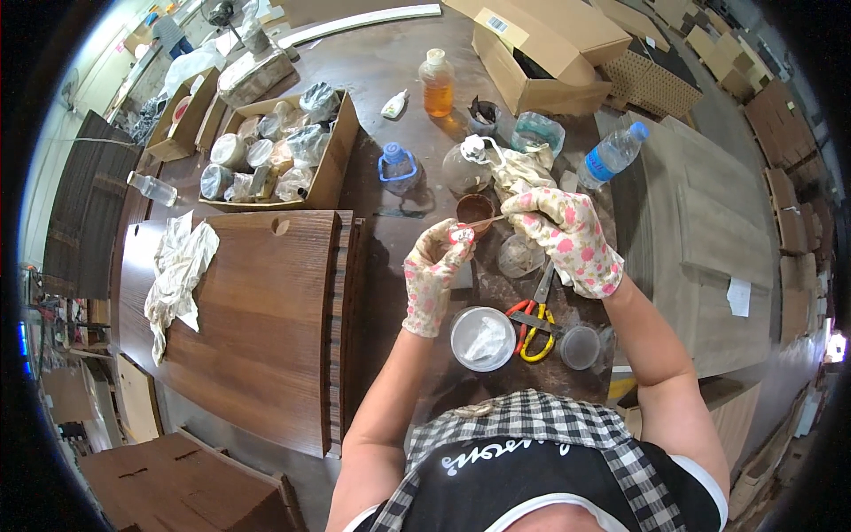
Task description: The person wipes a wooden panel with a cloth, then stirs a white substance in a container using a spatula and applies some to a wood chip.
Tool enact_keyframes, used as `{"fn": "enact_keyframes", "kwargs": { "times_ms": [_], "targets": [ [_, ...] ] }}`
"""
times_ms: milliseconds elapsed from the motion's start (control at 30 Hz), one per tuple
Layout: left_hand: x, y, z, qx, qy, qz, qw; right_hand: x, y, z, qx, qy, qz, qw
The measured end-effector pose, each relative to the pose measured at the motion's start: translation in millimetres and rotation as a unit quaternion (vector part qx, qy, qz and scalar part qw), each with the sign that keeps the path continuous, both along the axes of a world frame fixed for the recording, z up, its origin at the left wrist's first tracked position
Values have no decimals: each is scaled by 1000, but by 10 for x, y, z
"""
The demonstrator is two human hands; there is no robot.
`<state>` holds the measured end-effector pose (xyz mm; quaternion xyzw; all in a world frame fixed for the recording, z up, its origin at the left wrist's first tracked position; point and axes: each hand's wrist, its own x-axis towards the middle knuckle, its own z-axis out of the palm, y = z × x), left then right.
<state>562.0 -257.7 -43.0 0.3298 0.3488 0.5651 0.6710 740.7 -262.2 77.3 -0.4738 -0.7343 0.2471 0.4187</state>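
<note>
Both hands wear white gloves with pink flower prints. My right hand (pixel 572 239) pinches a thin light-brown stick (pixel 487 221). The stick slants down to the left, toward the fingertips of my left hand (pixel 437 270). Those fingers are pinched together; whether they grip the stick or something small is too fine to make out. Just beyond the stick stands a small brown cup (pixel 474 207). Scissors (pixel 537 321) with red and yellow handles lie below my right hand. Nearer me are a round white tub (pixel 483 339) with whitish stuff inside and a small clear cup (pixel 581 347).
Left, a cardboard box (pixel 347 146) holds several bagged jars above stacked brown panels (pixel 239 310) bearing a white rag (pixel 180 275). Beyond my hands stand a blue-capped bottle (pixel 613 155), an orange-liquid bottle (pixel 437 89) and a blue-handled jug (pixel 398 168). Grey panels (pixel 709 239) lie right.
</note>
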Motion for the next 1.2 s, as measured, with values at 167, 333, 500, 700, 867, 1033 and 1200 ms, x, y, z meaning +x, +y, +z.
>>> {"fn": "enact_keyframes", "kwargs": {
  "times_ms": [167, 333, 500, 700, 867, 1033, 1200],
  "targets": [
    [-30, -50, 90, -2, 16, -7, 1000, -8, -43, -3, 118, -68, 17, 990],
    [-52, -90, 139, 10, -3, -13, 1000, -21, -117, 103, 160, -92, 43, 982],
    [-46, -128, 231, 28, 12, -7, 999, 29, -203, 182, 190, -128, 84, 970],
    [-63, -169, 263, 29, 8, -6, 1000, 4, -276, 219, 209, -157, 97, 960],
    [-86, -200, 264, 40, -9, -11, 999, 16, -352, 243, 200, -176, 107, 958],
    [-114, -228, 270, 57, -5, -14, 998, -12, -384, 268, 235, -203, 103, 945],
    [-134, -249, 257, 70, 1, -15, 997, 24, -422, 219, 244, -234, 96, 936]
  ]
}}
